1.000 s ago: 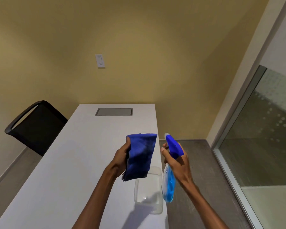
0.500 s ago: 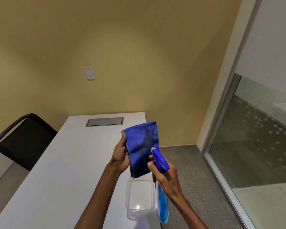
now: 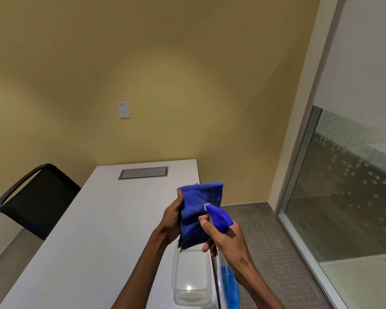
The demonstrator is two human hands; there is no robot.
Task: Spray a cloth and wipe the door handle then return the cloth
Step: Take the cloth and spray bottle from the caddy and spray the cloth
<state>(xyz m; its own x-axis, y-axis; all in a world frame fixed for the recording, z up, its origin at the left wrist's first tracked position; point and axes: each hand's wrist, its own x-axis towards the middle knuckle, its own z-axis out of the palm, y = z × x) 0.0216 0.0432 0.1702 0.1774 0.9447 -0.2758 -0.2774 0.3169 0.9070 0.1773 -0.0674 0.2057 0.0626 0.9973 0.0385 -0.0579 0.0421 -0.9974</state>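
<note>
Left hand (image 3: 173, 219) pinching the left edge of a folded blue cloth (image 3: 200, 216), held up with long axis vertical above the tabletop (image 3: 94, 230). Right hand (image 3: 226, 239) wrapped around the neck of a spray bottle (image 3: 228, 284), index finger on the trigger, blue nozzle head (image 3: 218, 216) aimed up and left, almost touching the cloth face. Bottle body hanging down, blue liquid inside. Clear plastic container (image 3: 191, 279) directly beneath the cloth at the tabletop's right edge. Black chair (image 3: 36, 201) at left; glass partition (image 3: 348, 192) at right.

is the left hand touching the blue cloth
Touching. The head view shows the left hand gripping the blue cloth along its left edge, thumb over the fabric.
</note>
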